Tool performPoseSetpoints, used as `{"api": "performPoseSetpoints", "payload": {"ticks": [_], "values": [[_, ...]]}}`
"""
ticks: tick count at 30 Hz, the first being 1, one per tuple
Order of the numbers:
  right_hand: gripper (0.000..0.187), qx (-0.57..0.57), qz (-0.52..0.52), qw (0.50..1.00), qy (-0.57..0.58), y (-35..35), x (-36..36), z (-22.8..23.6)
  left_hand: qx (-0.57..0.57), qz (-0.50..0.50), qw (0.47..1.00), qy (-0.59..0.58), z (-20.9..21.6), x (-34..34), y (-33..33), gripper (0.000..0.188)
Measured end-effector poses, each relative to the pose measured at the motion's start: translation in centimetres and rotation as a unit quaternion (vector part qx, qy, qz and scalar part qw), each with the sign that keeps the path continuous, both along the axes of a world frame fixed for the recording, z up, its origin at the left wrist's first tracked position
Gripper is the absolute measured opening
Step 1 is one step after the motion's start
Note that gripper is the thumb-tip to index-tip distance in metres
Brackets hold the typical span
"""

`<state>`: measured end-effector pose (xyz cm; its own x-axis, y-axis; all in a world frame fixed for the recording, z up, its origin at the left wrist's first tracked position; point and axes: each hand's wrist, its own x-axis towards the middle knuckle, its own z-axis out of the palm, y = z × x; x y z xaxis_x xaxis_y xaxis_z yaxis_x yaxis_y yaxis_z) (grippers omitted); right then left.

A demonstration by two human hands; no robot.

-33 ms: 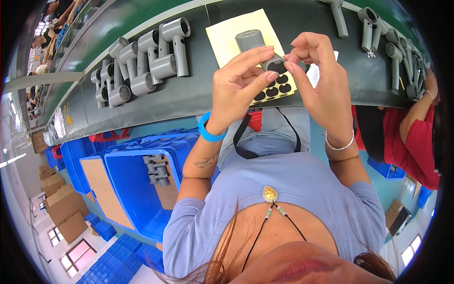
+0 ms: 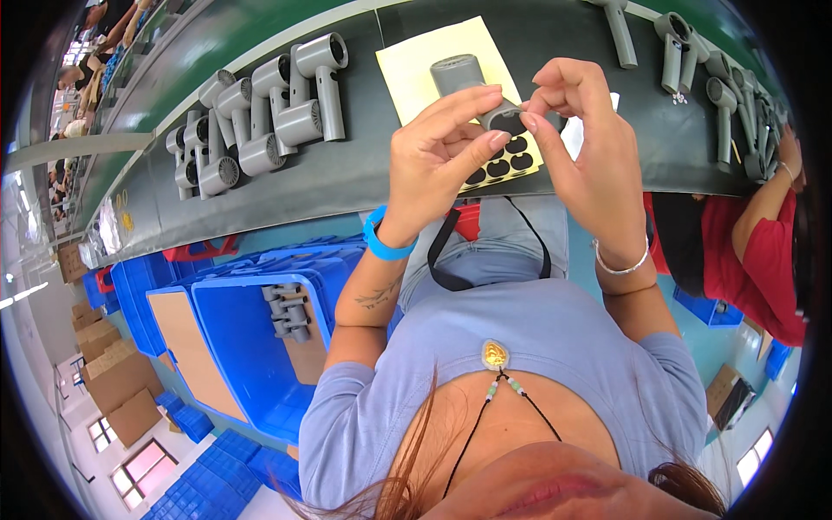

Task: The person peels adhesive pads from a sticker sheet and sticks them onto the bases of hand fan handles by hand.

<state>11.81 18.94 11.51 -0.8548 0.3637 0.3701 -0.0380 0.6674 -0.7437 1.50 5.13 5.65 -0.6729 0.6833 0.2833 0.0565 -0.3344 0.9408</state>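
Observation:
My left hand point(image 2: 438, 160) is closed around a grey hair dryer housing point(image 2: 458, 73), its fingers and thumb on the handle. The housing's body lies on a yellow sheet point(image 2: 416, 78), and its handle end points toward me. A black round sticker point(image 2: 511, 124) covers that end at least in part. At its right edge, the thumb and forefinger of my right hand point(image 2: 589, 139) are pinched together. Just below, more black stickers point(image 2: 498, 168) sit in rows on the sheet's lower part, partly hidden by my left hand.
Several grey hair dryer housings point(image 2: 299, 121) stand and lie at the left of the dark bench point(image 2: 347, 178); more point(image 2: 724, 108) lie at the right, near a co-worker's hand point(image 2: 789, 156). White paper point(image 2: 574, 137) lies behind my right hand. Below the bench, a blue crate point(image 2: 251, 347) holds grey housings.

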Motion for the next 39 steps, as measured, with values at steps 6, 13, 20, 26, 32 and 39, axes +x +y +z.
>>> {"api": "performPoseSetpoints", "payload": {"ticks": [6, 13, 20, 26, 32, 39], "values": [[0.033, 0.043, -0.007, 0.999, -0.004, -0.1, 0.0, 0.3, -0.005, 0.002, 1.000, -0.002, 0.0, 0.3, 0.0, 0.037], [0.037, 0.093, -0.012, 0.995, -0.026, -0.2, 0.1, 0.9, -0.014, -0.005, 1.000, 0.004, 0.2, 0.2, -0.2, 0.037], [0.040, 0.120, 0.030, 0.992, 0.008, -0.2, -0.4, 0.7, -0.006, -0.006, 1.000, 0.003, 0.0, -0.2, -0.9, 0.037], [0.037, 0.080, 0.053, 0.993, 0.062, -1.2, 0.0, 0.0, 0.002, -0.013, 0.999, -0.029, 0.2, -0.7, -1.1, 0.040], [0.031, 0.252, 0.338, 0.907, -0.016, -2.6, 2.9, 1.3, -0.003, -0.004, 0.999, -0.038, -0.2, -1.3, -1.0, 0.043], [0.031, -0.067, 0.063, 0.988, 0.122, -0.2, -0.2, -0.6, 0.018, -0.020, 0.999, -0.040, -0.1, -1.3, -1.3, 0.045]]}}
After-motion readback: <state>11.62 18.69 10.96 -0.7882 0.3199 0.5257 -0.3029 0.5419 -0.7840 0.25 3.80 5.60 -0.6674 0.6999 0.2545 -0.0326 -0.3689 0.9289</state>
